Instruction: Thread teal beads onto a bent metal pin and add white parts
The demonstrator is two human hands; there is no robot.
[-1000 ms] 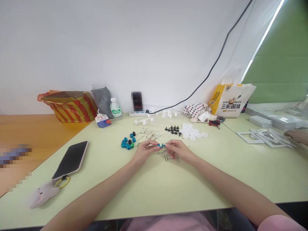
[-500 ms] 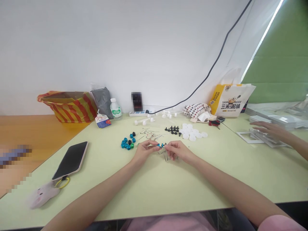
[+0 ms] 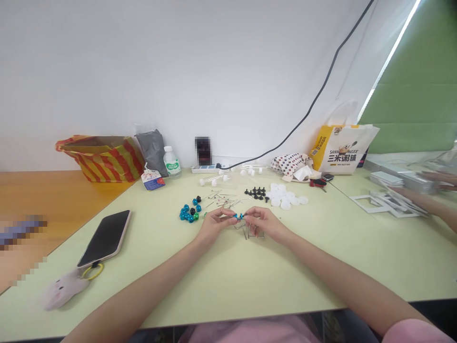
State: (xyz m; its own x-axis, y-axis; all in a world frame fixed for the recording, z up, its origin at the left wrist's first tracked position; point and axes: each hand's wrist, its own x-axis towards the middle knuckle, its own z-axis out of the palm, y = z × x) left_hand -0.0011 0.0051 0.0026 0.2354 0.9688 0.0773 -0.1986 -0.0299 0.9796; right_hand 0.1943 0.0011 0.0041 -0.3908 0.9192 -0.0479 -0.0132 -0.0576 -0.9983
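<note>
My left hand [image 3: 216,225] is closed in a pinch around a small blue metallic piece [image 3: 235,216]. Close by, my right hand [image 3: 263,223] pinches a second small blue piece [image 3: 242,216] by its right side. The two pieces face each other almost touching; my fingertips hide part of them. Bent metal wires [image 3: 245,232] show below and behind my right fingers. Left of my hands lies a group of blue, black and green balls [image 3: 186,213]. Behind them are thin metal pins [image 3: 221,199], black screw-like pieces [image 3: 256,192] and white discs [image 3: 283,196].
A phone [image 3: 106,238] with a plush charm [image 3: 66,289] lies at left. At the back stand a striped bag [image 3: 107,159], a bottle [image 3: 172,163] and a paper bag [image 3: 339,150]. At right, another person's hand [image 3: 441,178] is over white frames [image 3: 371,204].
The two blue pieces in my fingers look slightly closer together; my hands have barely moved. At right, the other person's hand has moved further right, and the frames beneath have shifted.
</note>
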